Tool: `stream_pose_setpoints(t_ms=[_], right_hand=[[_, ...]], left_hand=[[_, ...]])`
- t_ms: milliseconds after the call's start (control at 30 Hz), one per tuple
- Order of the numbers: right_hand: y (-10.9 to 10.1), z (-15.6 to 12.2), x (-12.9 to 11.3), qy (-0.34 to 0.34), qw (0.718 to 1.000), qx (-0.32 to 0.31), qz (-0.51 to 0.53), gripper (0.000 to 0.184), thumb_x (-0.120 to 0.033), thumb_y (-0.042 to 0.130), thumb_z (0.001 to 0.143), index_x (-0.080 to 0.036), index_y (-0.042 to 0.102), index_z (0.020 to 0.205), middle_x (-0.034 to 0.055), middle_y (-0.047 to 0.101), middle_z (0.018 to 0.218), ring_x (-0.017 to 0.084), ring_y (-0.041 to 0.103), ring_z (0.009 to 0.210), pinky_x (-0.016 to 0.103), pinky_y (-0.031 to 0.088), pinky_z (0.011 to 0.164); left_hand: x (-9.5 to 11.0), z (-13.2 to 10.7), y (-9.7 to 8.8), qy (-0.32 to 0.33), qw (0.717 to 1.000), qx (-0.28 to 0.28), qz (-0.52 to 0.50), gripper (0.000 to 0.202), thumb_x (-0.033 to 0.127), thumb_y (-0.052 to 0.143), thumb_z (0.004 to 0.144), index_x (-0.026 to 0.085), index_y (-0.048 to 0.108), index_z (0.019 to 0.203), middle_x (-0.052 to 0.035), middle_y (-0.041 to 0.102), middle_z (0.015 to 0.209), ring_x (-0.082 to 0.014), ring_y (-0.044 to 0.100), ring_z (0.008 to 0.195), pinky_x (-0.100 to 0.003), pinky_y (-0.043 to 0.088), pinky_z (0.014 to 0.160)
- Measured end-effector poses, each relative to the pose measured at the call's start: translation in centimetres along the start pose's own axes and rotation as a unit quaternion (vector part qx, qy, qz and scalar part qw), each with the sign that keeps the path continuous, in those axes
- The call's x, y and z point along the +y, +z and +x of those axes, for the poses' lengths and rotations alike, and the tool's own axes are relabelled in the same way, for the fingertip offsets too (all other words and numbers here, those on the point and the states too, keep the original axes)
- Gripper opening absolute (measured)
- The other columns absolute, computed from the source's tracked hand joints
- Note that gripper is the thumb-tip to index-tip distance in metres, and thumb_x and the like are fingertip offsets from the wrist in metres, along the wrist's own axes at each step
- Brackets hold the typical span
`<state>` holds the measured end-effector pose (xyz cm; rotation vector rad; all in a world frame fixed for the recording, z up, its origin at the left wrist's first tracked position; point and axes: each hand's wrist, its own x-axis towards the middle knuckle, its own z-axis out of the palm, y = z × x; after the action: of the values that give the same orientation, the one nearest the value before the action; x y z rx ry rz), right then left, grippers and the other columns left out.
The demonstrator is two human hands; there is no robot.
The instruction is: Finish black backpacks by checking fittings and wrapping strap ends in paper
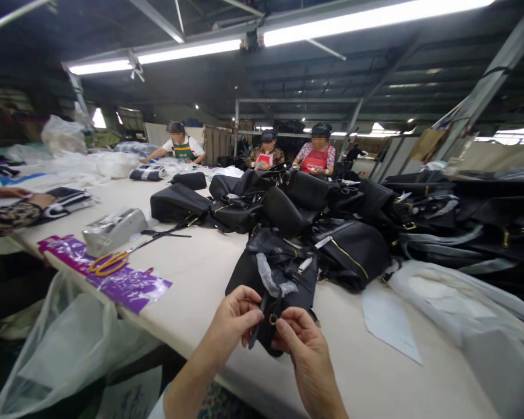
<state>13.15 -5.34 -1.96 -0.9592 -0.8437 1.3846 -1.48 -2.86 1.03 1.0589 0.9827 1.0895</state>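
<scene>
A black bag (pixel 243 269) lies on the table in front of me, with clear plastic wrap (pixel 267 276) around its handle. My left hand (pixel 231 325) pinches a narrow black strap (pixel 254 336) at the bag's near end. At the right of it, my right hand (pixel 304 340) grips beside a small gold ring (pixel 273 319), thumb and fingers closed on the ring's edge. Both hands are close together over the near part of the bag. What lies under the curled fingers is partly hidden.
Many black bags (pixel 288 212) are heaped behind and to the right. Yellow-handled scissors (pixel 109 265) lie on a purple plastic sheet (pixel 144 291) beside a tape dispenser (pixel 116 230). A co-worker's sleeved arm (pixel 13 215) reaches in at left; several people work across the table.
</scene>
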Motion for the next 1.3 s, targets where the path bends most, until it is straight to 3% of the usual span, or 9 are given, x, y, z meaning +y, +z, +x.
stream_pose_setpoints(t_ms=[133, 300, 467, 700, 900, 1167, 1300], right_hand=[[-0.2, -0.6, 0.0, 0.029, 0.999, 0.002, 0.037, 0.043, -0.043, 0.088, 0.064, -0.019, 0.058, 0.084, -0.0020, 0.066, 0.070, 0.011, 0.058, 0.060, 0.022, 0.049, 0.057], [-0.8, -0.7, 0.1, 0.031, 0.999, 0.022, 0.005, 0.048, -0.043, 0.088, 0.064, -0.020, 0.058, 0.093, 0.0020, 0.070, 0.079, 0.016, 0.062, 0.069, 0.023, 0.051, 0.055], [-0.8, -0.5, -0.2, 0.069, 0.997, -0.036, -0.026, 0.048, -0.041, 0.085, 0.068, -0.016, 0.067, 0.105, 0.0069, 0.072, 0.089, 0.017, 0.063, 0.075, 0.021, 0.048, 0.052], [-0.5, -0.3, -0.5, 0.108, 0.986, -0.092, -0.084, 0.038, -0.041, 0.079, 0.071, -0.017, 0.075, 0.099, 0.0064, 0.073, 0.090, 0.018, 0.064, 0.077, 0.025, 0.048, 0.063], [0.1, -0.3, -0.8, 0.109, 0.985, -0.086, -0.104, 0.027, -0.041, 0.074, 0.070, -0.016, 0.071, 0.080, 0.0039, 0.069, 0.076, 0.017, 0.061, 0.070, 0.025, 0.045, 0.060], [-0.1, 0.4, 0.3, 0.050, 0.975, -0.075, -0.201, 0.018, -0.034, 0.060, 0.072, -0.016, 0.063, 0.074, -0.0011, 0.057, 0.064, 0.013, 0.048, 0.060, 0.024, 0.038, 0.054], [0.2, 0.6, 1.4, 0.016, 0.974, -0.030, -0.224, 0.018, -0.035, 0.057, 0.072, -0.017, 0.059, 0.072, -0.0029, 0.053, 0.060, 0.013, 0.046, 0.054, 0.025, 0.037, 0.050]], left_hand=[[-0.6, -0.6, -0.2, -0.003, 1.000, -0.021, 0.002, 0.022, 0.023, 0.070, 0.062, 0.016, 0.057, 0.078, 0.0052, 0.057, 0.057, -0.0073, 0.050, 0.046, -0.019, 0.041, 0.043], [-0.9, -0.9, -0.5, -0.029, 0.999, -0.023, -0.031, 0.035, 0.017, 0.069, 0.059, 0.018, 0.053, 0.089, 0.0027, 0.065, 0.069, -0.0114, 0.060, 0.058, -0.021, 0.047, 0.052], [-1.8, -1.0, -1.0, -0.041, 0.999, -0.011, 0.018, 0.030, 0.025, 0.073, 0.062, 0.015, 0.058, 0.086, 0.0066, 0.057, 0.054, -0.0083, 0.051, 0.044, -0.021, 0.042, 0.045], [-2.5, -1.1, -0.6, -0.037, 0.999, -0.013, 0.032, 0.026, 0.027, 0.072, 0.066, 0.014, 0.057, 0.083, 0.0042, 0.058, 0.058, -0.0079, 0.051, 0.048, -0.021, 0.042, 0.049], [-2.6, -1.1, -0.4, -0.019, 0.999, -0.015, 0.034, 0.028, 0.020, 0.066, 0.066, 0.016, 0.052, 0.090, 0.0059, 0.057, 0.059, -0.0074, 0.049, 0.050, -0.021, 0.038, 0.050], [-2.6, -0.6, -0.6, -0.053, 0.998, -0.033, -0.002, 0.025, 0.019, 0.063, 0.060, 0.019, 0.049, 0.081, 0.0089, 0.051, 0.055, -0.0072, 0.045, 0.045, -0.020, 0.038, 0.044], [-3.1, -0.6, -0.6, -0.060, 0.998, -0.004, -0.020, 0.025, 0.020, 0.063, 0.059, 0.018, 0.050, 0.079, 0.0079, 0.051, 0.057, -0.0067, 0.044, 0.047, -0.019, 0.036, 0.044]])
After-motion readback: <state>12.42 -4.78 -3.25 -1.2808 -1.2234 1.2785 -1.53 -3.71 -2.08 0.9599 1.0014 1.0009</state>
